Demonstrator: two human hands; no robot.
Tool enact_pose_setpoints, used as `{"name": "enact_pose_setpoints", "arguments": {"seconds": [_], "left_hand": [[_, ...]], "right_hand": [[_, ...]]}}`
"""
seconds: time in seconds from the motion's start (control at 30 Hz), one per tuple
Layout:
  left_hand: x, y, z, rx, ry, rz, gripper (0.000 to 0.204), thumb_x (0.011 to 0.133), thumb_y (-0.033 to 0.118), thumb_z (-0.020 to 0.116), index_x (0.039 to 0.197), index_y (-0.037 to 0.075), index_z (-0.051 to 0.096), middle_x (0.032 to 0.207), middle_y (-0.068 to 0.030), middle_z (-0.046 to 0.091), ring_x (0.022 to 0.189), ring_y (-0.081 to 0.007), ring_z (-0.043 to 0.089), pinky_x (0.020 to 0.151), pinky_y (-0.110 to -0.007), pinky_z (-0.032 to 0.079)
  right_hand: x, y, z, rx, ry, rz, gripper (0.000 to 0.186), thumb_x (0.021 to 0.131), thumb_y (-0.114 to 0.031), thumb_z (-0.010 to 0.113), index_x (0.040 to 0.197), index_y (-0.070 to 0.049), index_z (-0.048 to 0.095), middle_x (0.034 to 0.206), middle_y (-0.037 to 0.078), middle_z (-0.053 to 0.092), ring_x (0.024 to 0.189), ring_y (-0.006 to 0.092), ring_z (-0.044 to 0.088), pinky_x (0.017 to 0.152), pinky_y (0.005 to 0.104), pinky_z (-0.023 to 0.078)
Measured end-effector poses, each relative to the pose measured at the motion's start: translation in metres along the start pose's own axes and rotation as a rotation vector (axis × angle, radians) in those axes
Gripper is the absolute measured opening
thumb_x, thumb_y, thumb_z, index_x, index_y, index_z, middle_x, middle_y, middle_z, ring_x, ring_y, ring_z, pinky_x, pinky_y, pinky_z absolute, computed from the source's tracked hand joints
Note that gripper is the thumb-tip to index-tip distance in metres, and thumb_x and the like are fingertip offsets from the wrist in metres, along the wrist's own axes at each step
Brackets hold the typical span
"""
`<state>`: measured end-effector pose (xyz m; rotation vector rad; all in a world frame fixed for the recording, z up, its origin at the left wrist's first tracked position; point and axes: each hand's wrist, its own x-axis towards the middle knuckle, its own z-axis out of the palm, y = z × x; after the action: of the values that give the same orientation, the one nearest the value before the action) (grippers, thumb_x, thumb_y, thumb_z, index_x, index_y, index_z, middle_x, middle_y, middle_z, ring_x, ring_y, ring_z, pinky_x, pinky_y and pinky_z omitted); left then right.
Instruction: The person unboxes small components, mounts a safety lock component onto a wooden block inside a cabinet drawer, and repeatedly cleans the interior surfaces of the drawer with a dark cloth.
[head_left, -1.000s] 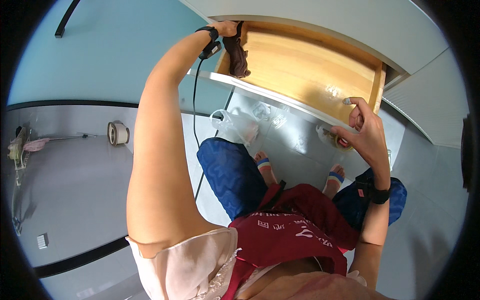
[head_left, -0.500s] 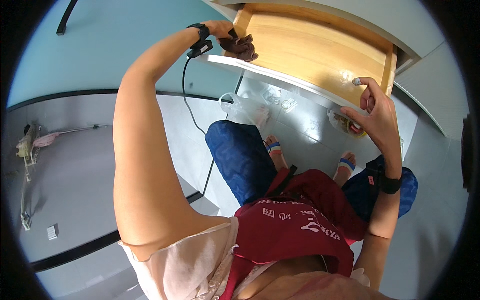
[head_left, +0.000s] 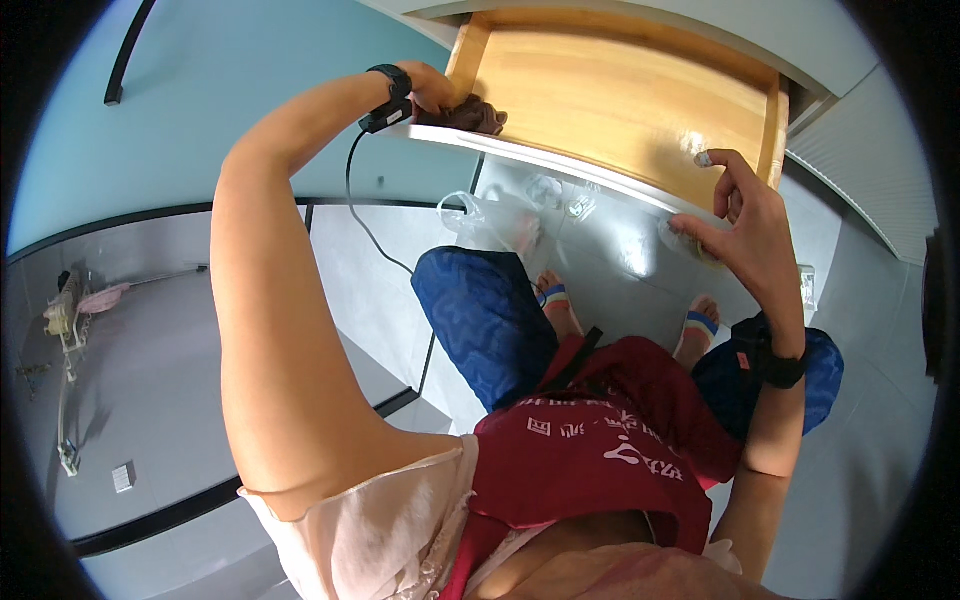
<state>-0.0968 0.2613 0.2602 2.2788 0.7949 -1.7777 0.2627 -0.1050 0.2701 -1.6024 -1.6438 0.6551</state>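
Observation:
An open wooden drawer with a white front panel is pulled out of a pale cabinet. At the panel's left end my left hand is closed on a crumpled dark brown cloth. The cloth lies over the panel's top edge by the drawer's left corner; the hand's fingertips are partly hidden. Near the right end, my right hand straddles the front panel, thumb outside and curled fingers inside. Its forefinger is stretched over the drawer floor.
Below the drawer, a clear plastic bag stands on the grey tiled floor. A black cable hangs from the device at my left wrist. To the left is a bluish glass panel with a dark handle.
My left hand has shifted slightly left and down with the brown cloth, closer round the drawer's corner. My right hand keeps nearly the same pose at the front panel.

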Motion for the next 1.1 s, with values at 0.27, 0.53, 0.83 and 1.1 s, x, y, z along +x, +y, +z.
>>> {"name": "enact_pose_setpoints", "arguments": {"seconds": [0.27,0.53,0.83,1.1], "left_hand": [[0.019,0.065,-0.045,0.087,0.176,0.354,0.023,0.088,0.02,0.069,0.106,0.006,0.076,0.092,-0.0139,0.075,0.083,-0.0275,0.07,0.069,-0.042,0.054],[-0.012,0.216,-0.139,-0.592,0.575,0.591,0.026,0.099,0.017,0.065,0.119,0.002,0.07,0.089,-0.0076,0.073,0.075,-0.014,0.065,0.07,-0.032,0.055],[-0.029,0.309,-0.164,-0.705,0.864,1.12,0.03,0.088,0.011,0.075,0.118,0.007,0.071,0.101,-0.0111,0.073,0.088,-0.0239,0.07,0.081,-0.036,0.057],[-0.034,0.341,-0.182,-0.082,0.906,1.023,0.044,0.087,0.004,0.066,0.131,0.008,0.066,0.115,-0.0153,0.065,0.097,-0.03,0.067,0.085,-0.039,0.056]], "right_hand": [[0.003,-0.006,-0.006,0.009,-0.043,-0.053,0.063,0.075,-0.031,0.088,0.125,-0.007,0.058,0.074,0.004,0.047,0.066,0.0176,0.049,0.06,0.0321,0.041],[-0.01,0.005,-0.001,0.084,0.294,-0.327,0.053,0.082,-0.028,0.084,0.125,-0.008,0.06,0.079,0.009,0.055,0.071,0.0239,0.056,0.065,0.037,0.046],[-0.01,-0.007,-0.058,0.005,0.427,-0.075,0.026,0.095,-0.031,0.065,0.088,-0.006,0.068,0.063,0.011,0.058,0.061,0.0262,0.063,0.056,0.0386,0.048],[-0.074,0.034,-0.058,0.091,0.459,0.269,0.027,0.104,-0.026,0.054,0.101,-0.003,0.067,0.07,0.014,0.068,0.06,0.0293,0.067,0.058,0.0388,0.05]]}}
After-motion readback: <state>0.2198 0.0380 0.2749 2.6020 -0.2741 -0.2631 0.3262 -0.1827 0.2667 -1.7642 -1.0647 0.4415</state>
